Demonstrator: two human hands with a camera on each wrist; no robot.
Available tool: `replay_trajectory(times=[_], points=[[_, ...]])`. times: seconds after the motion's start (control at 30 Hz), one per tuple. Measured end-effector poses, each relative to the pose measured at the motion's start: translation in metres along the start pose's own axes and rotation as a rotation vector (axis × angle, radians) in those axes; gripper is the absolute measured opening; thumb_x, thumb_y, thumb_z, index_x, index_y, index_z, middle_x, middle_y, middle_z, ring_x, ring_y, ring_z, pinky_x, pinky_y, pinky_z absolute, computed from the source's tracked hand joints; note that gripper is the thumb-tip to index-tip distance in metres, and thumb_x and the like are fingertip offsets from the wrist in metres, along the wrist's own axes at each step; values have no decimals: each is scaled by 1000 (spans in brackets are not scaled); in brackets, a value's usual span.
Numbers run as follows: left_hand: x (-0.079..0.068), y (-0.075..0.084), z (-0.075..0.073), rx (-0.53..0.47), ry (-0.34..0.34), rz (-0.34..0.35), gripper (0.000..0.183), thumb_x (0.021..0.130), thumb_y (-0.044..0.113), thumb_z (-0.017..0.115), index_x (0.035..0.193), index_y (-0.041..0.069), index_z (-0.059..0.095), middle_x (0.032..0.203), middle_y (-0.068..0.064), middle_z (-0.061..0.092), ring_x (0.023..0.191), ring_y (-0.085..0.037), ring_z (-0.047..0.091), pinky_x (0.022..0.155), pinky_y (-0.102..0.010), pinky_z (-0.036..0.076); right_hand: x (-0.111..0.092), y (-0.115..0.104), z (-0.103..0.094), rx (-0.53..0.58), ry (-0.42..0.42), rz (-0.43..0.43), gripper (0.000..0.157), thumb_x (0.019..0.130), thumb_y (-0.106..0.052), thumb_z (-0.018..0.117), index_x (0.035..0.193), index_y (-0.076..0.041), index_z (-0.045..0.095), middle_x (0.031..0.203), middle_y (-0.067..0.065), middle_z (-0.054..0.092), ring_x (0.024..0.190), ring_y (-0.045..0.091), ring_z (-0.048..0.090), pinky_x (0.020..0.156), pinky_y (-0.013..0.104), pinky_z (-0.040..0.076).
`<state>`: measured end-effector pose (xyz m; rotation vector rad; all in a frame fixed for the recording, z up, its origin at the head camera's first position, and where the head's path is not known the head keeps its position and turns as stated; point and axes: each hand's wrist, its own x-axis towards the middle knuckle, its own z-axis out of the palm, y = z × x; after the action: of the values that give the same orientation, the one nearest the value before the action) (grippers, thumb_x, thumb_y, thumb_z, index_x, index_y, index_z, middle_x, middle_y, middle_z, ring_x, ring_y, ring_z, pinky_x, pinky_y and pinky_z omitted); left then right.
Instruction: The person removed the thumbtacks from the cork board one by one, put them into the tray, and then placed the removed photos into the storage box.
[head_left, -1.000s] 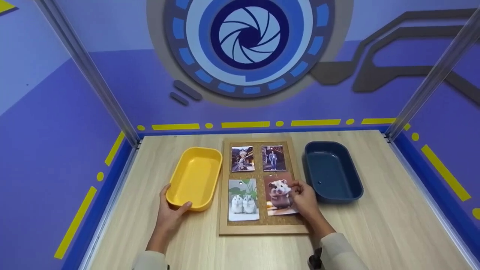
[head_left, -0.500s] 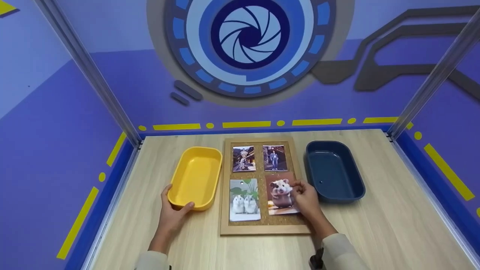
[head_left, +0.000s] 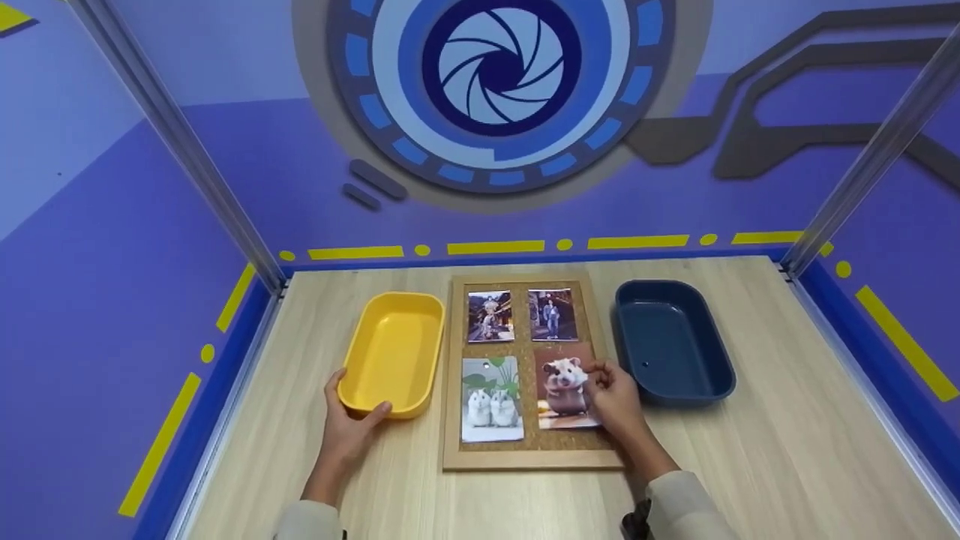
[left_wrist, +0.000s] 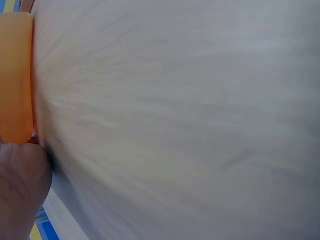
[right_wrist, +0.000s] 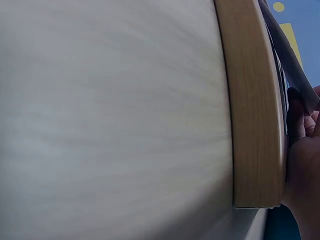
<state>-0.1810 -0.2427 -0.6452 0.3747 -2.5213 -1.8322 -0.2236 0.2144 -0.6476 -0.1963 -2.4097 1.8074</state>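
My left hand [head_left: 352,435] grips the near-left corner of a yellow tray [head_left: 394,352], its thumb at the near rim and its fingers along the left side. A wood-framed cork board [head_left: 529,375] lies to the right of the tray. At the board's lower right is a photo of a single hamster [head_left: 564,390]; my right hand [head_left: 619,405] pinches its right edge between thumb and fingers. In the right wrist view the photo's edge [right_wrist: 287,50] stands raised off the board's frame [right_wrist: 255,110]. The left wrist view shows the tray's orange-looking side [left_wrist: 15,75] above the thumb [left_wrist: 22,175].
Three other photos stay on the board: two white hamsters [head_left: 491,409] at lower left, and two pictures of people, one upper left [head_left: 490,316], one upper right [head_left: 553,315]. A dark blue tray [head_left: 675,345] stands right of the board. Patterned walls [head_left: 225,187] enclose the wooden table [head_left: 787,420].
The head view has shifted slightly, so everything sits a little further right. Both hands keep the same holds on the yellow tray and the single-hamster photo.
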Motion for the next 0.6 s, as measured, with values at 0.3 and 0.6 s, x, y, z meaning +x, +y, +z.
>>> replay_trajectory(times=[0.3,0.6], points=[[4,2,1,1,7,5,113,89,46,87,168,31,7,175,-12,22,161,-33,28,136,-57,18,3,-6,-1,-9,3,-18,21,89,8,65,109,3,71,84,7,59,68,8,51,60,20,41],[3,0,-2,17,-4,-16,115,89,51,85,169,30,5,177,-12,19,164,-33,24,137,-59,14,1,-26,7,118,-33,9,24,90,11,63,114,10,68,79,2,58,62,7,51,52,20,40]])
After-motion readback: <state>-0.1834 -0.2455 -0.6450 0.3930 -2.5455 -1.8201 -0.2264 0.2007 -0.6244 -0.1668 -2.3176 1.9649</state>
